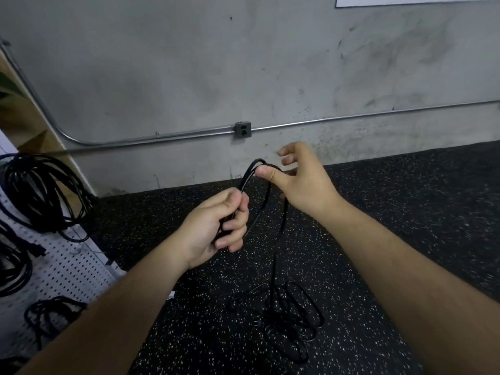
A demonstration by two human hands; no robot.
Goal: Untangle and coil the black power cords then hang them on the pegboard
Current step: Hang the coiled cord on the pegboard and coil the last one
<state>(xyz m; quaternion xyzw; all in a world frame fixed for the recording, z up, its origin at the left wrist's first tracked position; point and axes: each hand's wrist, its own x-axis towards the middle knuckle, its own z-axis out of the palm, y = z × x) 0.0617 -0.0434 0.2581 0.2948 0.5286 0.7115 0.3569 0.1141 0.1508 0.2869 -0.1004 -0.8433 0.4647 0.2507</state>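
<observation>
At 6 o'clock, nearest the camera, the slack of a black power cord is heaped in tangled loops on the speckled floor, and one strand is drawn up from the heap towards the hands. Just above, at the centre, a few gathered turns of the cord are clamped in the curled fingers of the left hand. A loop rises from that fist to 1 o'clock, where its top is touched by the thumb of the right hand; the fingers of this hand are spread and relaxed, closed round nothing. At 9 o'clock a white pegboard is seen, and finished work is held on it: a large coil is hung high, and a smaller bundle is hung below it. Farthest off, at 12 o'clock, an outlet box is fixed to the grey wall on a metal conduit.
</observation>
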